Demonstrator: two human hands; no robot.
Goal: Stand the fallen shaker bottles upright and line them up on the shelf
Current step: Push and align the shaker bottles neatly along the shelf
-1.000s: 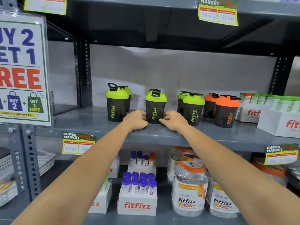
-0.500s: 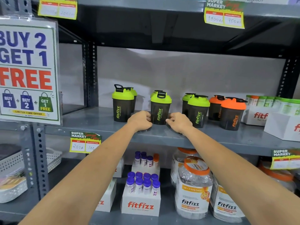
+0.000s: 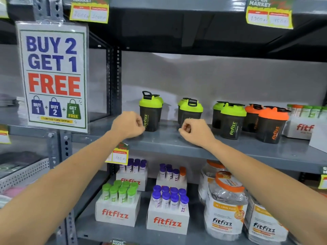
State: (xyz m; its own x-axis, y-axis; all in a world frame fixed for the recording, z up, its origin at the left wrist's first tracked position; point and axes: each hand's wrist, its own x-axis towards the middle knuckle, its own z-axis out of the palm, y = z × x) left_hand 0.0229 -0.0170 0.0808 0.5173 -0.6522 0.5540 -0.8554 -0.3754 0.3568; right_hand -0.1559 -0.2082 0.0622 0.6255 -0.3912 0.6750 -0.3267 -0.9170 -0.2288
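Several dark shaker bottles stand upright in pairs on the grey shelf [image 3: 168,140]. From the left: a green-lidded pair [image 3: 151,110], a second green-lidded pair [image 3: 190,110], a third green pair [image 3: 231,121], then an orange-lidded pair [image 3: 270,124]. My left hand [image 3: 128,124] is a closed fist in front of the leftmost bottle, holding nothing. My right hand [image 3: 193,129] is also curled shut, in front of the second pair and covering its base. Neither hand grips a bottle.
A "Buy 2 Get 1 Free" sign [image 3: 53,76] hangs on the left upright. White Fitfizz boxes [image 3: 300,128] sit at the shelf's right end. The shelf below holds tube boxes [image 3: 168,218] and large jars [image 3: 224,209]. Price tags [image 3: 120,156] hang on shelf edges.
Both hands have let go of the middle green bottle and pulled back, apart from each other, into loose fists. The camera has shifted left and down, showing more of the lower shelf.
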